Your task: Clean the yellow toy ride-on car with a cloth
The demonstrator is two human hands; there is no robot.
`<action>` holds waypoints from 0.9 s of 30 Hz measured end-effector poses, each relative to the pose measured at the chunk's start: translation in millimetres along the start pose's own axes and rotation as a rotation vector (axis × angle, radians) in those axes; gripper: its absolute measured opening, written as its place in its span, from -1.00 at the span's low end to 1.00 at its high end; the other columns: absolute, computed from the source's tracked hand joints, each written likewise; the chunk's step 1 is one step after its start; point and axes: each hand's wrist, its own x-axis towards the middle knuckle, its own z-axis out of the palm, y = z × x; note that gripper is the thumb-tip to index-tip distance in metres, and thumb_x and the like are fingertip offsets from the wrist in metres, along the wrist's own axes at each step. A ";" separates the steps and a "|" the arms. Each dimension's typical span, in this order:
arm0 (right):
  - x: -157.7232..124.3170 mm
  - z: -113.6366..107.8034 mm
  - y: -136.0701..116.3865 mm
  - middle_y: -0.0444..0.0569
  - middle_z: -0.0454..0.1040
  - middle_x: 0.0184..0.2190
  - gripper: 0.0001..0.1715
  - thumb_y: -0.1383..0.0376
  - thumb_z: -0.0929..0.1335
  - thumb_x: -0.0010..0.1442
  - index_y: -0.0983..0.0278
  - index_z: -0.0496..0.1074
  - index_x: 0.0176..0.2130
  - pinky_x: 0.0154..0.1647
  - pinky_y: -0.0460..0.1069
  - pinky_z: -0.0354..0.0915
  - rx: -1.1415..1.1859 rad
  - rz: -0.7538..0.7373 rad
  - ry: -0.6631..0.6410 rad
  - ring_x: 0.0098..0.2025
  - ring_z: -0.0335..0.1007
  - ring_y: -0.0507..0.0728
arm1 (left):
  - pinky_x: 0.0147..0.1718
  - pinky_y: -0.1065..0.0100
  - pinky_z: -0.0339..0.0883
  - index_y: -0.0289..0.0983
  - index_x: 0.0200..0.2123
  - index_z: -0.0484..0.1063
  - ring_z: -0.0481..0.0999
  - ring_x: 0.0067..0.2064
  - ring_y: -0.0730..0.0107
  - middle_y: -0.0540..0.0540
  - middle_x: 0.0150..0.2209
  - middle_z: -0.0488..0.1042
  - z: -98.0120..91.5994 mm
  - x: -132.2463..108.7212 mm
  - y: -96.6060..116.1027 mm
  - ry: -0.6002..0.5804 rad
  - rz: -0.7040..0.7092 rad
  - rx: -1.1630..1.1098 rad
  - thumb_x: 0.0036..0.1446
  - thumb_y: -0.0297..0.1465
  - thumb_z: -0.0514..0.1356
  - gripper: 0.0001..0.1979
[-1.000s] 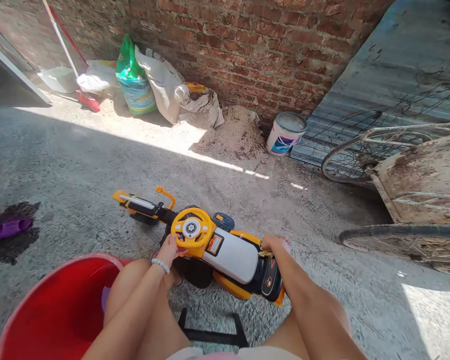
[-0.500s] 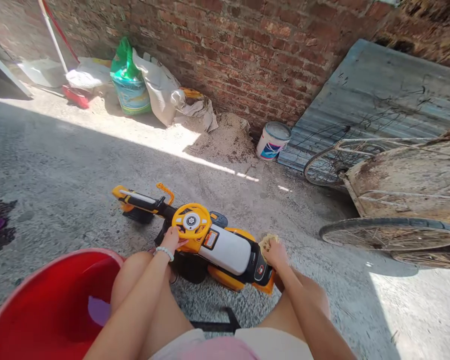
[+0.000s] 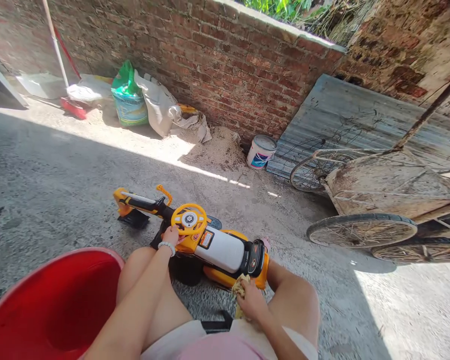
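Note:
A yellow and black ride-on toy excavator [image 3: 220,248] with a pale grey seat stands on the concrete in front of my knees, its digging arm pointing left. My left hand [image 3: 170,236], with a beaded bracelet at the wrist, grips the lower rim of the yellow steering wheel [image 3: 201,220]. My right hand [image 3: 252,299] is closed on a crumpled yellowish cloth [image 3: 241,285], close to the near side of the toy's back end. Whether the cloth touches the toy there, I cannot tell.
A large red tub [image 3: 56,300] stands at my left. Along the brick wall [image 3: 225,70] are sacks [image 3: 155,102], a sand heap [image 3: 221,147] and a paint bucket [image 3: 261,151]. To the right, a wheeled cart [image 3: 382,185] stands before a corrugated metal sheet [image 3: 337,110].
My right hand with the cloth has moved from the far side of the toy's back end to its near side. My left hand stays on the steering wheel. The view has tilted up.

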 end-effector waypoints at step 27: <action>34.9 -6.5 7.3 0.30 0.61 -0.04 -0.60 0.39 0.38 0.26 0.28 0.52 0.09 0.00 0.17 0.48 -0.355 -0.018 0.113 0.02 0.62 0.37 | -0.18 0.30 0.54 -0.18 -0.11 0.41 0.70 -0.28 0.23 -0.17 -0.24 0.61 -2.7 -2.6 3.1 -0.018 -0.020 0.052 0.43 -0.26 0.15 -0.87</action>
